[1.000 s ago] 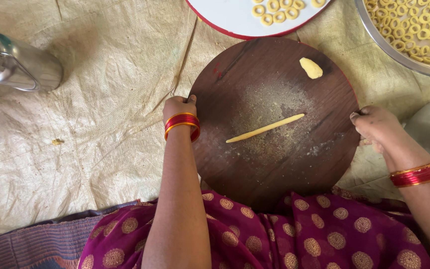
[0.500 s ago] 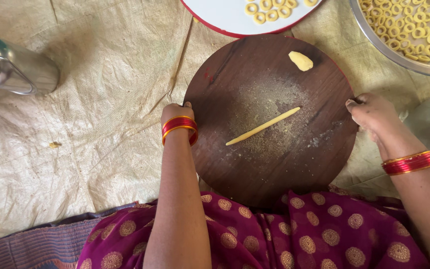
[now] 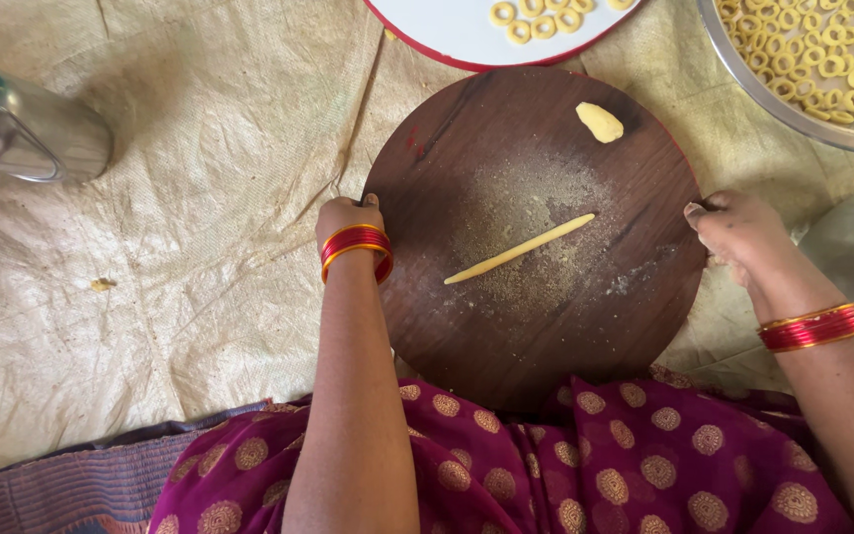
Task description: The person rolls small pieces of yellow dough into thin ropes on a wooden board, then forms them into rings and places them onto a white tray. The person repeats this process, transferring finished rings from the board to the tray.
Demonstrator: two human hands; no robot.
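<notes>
A round dark wooden board [image 3: 506, 326] lies on a pale cloth in front of me. My left hand [image 3: 345, 214] grips its left rim and my right hand [image 3: 740, 233] grips its right rim; both wrists wear red bangles. A thin rolled rope of yellow dough [image 3: 520, 248] lies slanted across the floured middle of the board. A small lump of dough [image 3: 599, 122] rests near the board's far edge.
A white plate with a red rim [image 3: 467, 40] holding several dough rings sits beyond the board. A metal tray [image 3: 743, 74] full of dough rings is at the far right. A steel container [image 3: 27, 133] lies at the far left on the cloth [image 3: 150, 297].
Both hands stay on the board's rims. The board and dough rope have shifted slightly in view, with the rope tilting a little more.
</notes>
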